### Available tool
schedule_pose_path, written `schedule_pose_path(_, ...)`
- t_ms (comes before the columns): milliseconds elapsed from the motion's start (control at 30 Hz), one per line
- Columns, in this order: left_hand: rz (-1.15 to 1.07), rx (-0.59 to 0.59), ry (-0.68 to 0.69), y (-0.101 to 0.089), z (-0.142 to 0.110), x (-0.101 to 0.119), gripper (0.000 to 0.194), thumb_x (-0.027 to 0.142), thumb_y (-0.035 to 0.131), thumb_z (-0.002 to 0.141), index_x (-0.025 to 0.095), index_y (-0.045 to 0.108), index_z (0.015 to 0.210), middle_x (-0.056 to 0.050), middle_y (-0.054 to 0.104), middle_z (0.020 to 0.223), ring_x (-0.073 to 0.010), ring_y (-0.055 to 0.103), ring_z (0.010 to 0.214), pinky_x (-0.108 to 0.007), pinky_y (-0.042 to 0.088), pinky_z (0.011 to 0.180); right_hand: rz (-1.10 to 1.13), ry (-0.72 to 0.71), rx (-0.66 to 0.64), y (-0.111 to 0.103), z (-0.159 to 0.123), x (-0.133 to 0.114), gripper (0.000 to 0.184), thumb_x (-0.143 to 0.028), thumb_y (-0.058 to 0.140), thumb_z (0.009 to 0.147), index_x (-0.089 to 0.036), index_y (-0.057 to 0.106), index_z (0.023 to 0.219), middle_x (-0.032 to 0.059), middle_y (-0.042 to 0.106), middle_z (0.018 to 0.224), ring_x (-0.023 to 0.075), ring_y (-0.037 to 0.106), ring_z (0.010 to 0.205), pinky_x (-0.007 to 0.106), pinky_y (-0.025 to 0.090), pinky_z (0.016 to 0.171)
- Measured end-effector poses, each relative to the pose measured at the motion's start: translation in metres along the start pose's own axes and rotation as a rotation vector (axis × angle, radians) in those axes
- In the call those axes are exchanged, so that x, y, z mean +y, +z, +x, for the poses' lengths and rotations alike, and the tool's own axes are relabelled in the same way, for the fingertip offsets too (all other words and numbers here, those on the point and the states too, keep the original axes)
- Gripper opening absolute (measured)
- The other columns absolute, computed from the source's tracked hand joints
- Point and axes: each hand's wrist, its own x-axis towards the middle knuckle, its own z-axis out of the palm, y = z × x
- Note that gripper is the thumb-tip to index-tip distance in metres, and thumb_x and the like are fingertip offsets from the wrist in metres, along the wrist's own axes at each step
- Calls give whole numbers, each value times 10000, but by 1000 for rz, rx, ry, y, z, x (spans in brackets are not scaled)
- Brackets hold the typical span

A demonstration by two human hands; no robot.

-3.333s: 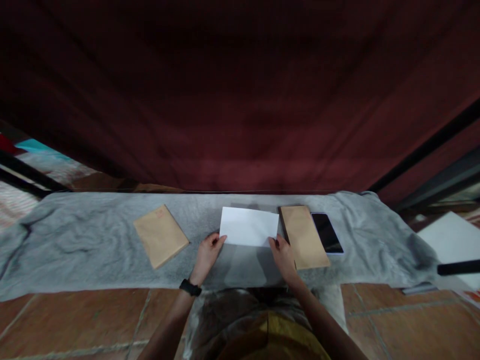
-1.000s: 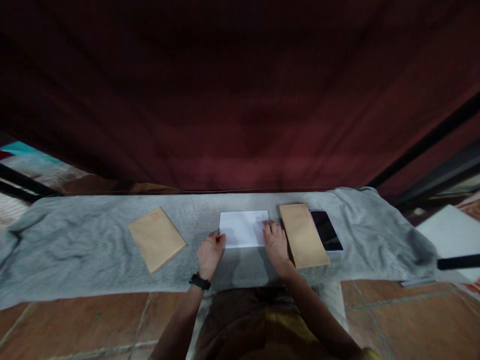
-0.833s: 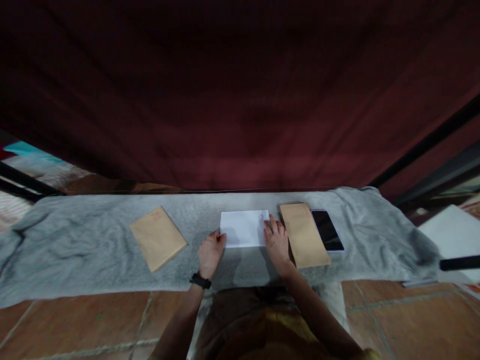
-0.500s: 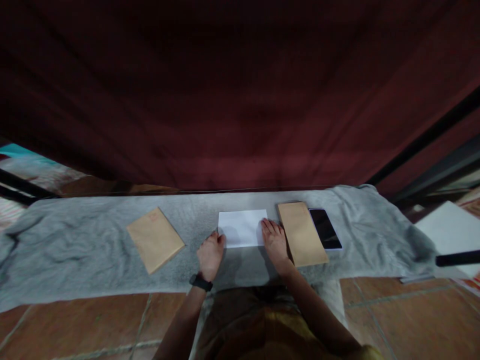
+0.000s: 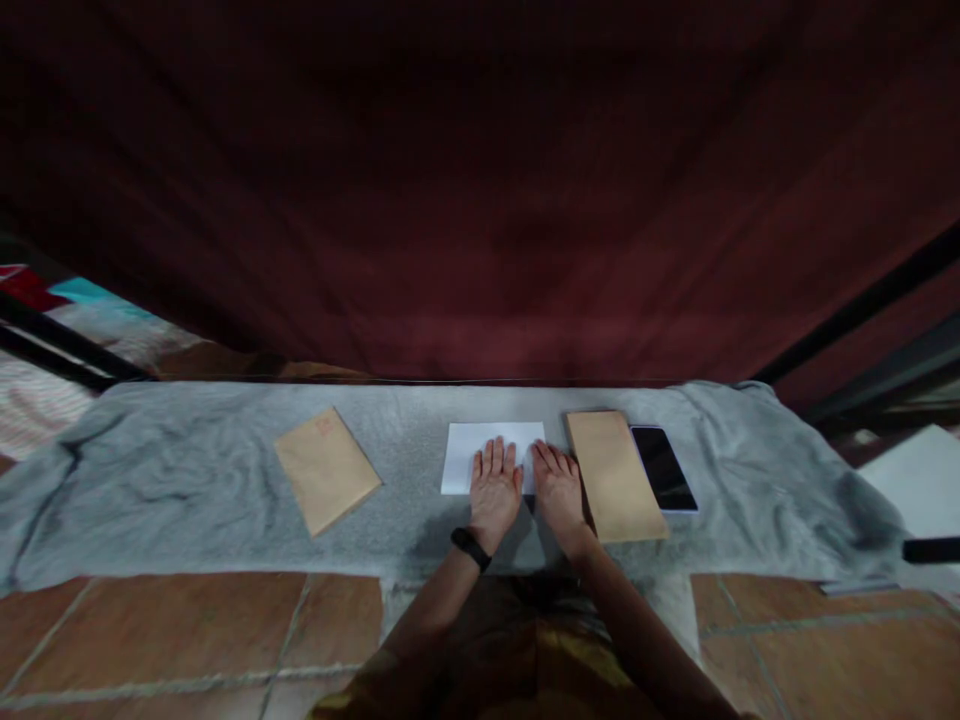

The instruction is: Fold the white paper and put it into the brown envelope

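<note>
A white sheet of paper (image 5: pixel 459 462), which looks folded, lies on the grey cloth in front of me. My left hand (image 5: pixel 496 490) rests flat on its lower middle, palm down with the fingers stretched away from me; a dark band is round that wrist. At the paper's right edge lies my right hand (image 5: pixel 558 490), also flat, with fingers extended and the tips touching the paper. Just right of that hand is a stack of brown envelopes (image 5: pixel 619 480). Another brown envelope (image 5: pixel 326 470) sits tilted to the left, apart from both hands.
A phone (image 5: pixel 664 468) with a dark screen lies beside the envelope stack. The grey cloth (image 5: pixel 187 480) covers a long narrow surface. Behind it hangs a dark red curtain (image 5: pixel 480 250). A white panel (image 5: pixel 919 480) stands at the far right, above a tiled floor.
My left hand has moved right, from the paper's lower left corner onto its middle, and its fingers have spread flat. My right hand stays at the right edge. The view has shifted slightly.
</note>
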Motion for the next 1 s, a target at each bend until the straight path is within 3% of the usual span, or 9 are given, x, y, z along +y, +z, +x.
schedule_pose_path(167,22,21,-26,2,-2,-12,573,457,422,1030,223,418,1554,-105,337,1650,-291,247,1552,-533,168,1268,-6,-9,9,3,-1,0,505,-141,393,1001,-173,497,1494,119,500,1553,284,502,1328,427,347,1105)
schedule_pose_path(333,76,29,-90,-5,-7,-23,634,514,439,1021,190,399,1565,-173,300,1652,-322,245,1550,-575,153,1255,20,5,12,3,-1,3,529,-117,404,984,-192,495,1500,112,512,1544,282,504,1336,446,359,1114)
schedule_pose_path(467,94,40,-100,-2,-8,-24,667,530,434,1017,191,357,1586,-183,282,1657,-331,236,1552,-600,135,1250,55,29,43,1,1,-6,487,-140,407,1000,-121,525,1472,156,525,1524,305,450,1410,502,309,1178)
schedule_pose_path(533,84,34,-96,2,-8,-27,651,480,432,1023,183,338,1595,-185,261,1664,-337,215,1557,-609,113,1251,102,51,89,2,3,-21,469,-178,389,1024,-69,529,1457,185,521,1520,310,406,1454,520,291,1199)
schedule_pose_path(667,54,15,-50,13,-8,-37,598,235,378,1003,220,334,1599,-111,239,1687,-301,132,1579,-583,81,1265,271,-143,152,12,4,-58,504,-239,335,1060,-78,429,1529,141,463,1574,219,377,1487,429,340,1219)
schedule_pose_path(733,63,17,-30,16,-9,-41,628,186,361,982,238,313,1605,-82,222,1695,-284,102,1584,-589,87,1264,293,-169,181,18,3,-68,532,-262,336,1065,-55,372,1554,149,427,1595,214,365,1497,421,338,1229)
schedule_pose_path(833,108,21,-27,12,-10,-40,624,217,362,995,228,280,1614,-101,209,1696,-287,120,1582,-604,124,1254,260,-136,194,25,-1,-64,546,-283,366,1065,-64,354,1565,163,432,1587,234,364,1501,450,346,1225)
schedule_pose_path(1000,139,46,-40,2,-9,-37,555,318,371,1038,205,368,1582,-142,290,1665,-298,236,1556,-572,189,1246,155,-102,161,27,-9,-40,542,-333,405,1066,-93,392,1552,168,417,1593,260,347,1510,487,314,1223)
